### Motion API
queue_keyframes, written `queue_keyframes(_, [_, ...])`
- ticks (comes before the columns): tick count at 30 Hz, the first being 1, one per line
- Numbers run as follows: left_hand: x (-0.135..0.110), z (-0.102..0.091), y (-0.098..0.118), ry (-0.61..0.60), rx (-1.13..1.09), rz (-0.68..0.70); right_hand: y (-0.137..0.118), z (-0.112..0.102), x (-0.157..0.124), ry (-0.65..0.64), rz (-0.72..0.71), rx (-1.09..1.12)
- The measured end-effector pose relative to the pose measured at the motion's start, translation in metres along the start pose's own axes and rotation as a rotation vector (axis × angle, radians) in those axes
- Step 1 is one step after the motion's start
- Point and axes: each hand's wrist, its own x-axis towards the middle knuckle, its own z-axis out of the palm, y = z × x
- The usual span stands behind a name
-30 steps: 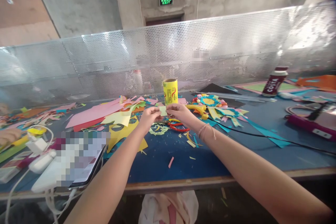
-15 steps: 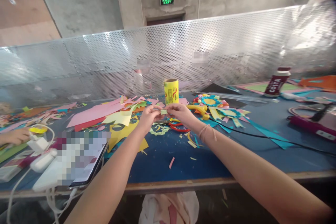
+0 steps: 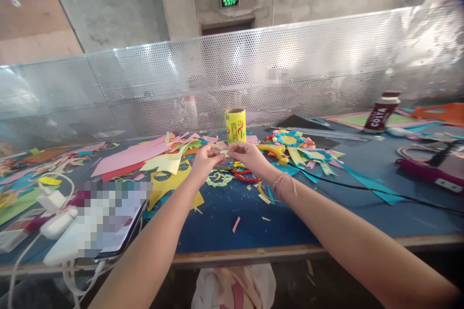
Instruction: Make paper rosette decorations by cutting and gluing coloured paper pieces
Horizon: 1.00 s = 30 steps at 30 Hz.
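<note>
Between my fingertips is a small piece of pale green paper (image 3: 225, 153), mostly covered by the fingers. My left hand (image 3: 207, 158) pinches its left side, and my right hand (image 3: 244, 153) pinches the right. Right behind the hands a yellow tape roll (image 3: 236, 126) stands upright. Below them on the table lie red-handled scissors (image 3: 246, 175) and a ring of pale green paper scraps (image 3: 220, 180). A yellow glue gun (image 3: 276, 152) with a black cord rests to the right of my right hand, near a paper flower rosette (image 3: 290, 139).
Pink paper sheets (image 3: 130, 155) and yellow cut paper (image 3: 170, 186) lie left of centre. A tablet (image 3: 121, 224), white chargers and cables sit at the front left. A dark red bottle (image 3: 382, 113) and a purple power strip (image 3: 429, 177) are at right. Behind runs a perforated metal screen (image 3: 145, 91).
The green paper shows less between my fingers, and the fingertips are slightly closer together. Another person's hand at the far left has gone out of view.
</note>
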Motion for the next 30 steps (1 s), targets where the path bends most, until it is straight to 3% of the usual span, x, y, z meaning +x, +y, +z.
queue_keyframes(16, [-0.001,0.0018,0.0027,0.052,0.062,-0.029,0.0014,0.0003,0.0015,0.014,-0.021,-0.077])
queue_keyframes(30, [-0.0016,0.0027,0.0053,0.019,-0.018,-0.1,0.0035,-0.0004,0.0024,0.008,-0.018,-0.053])
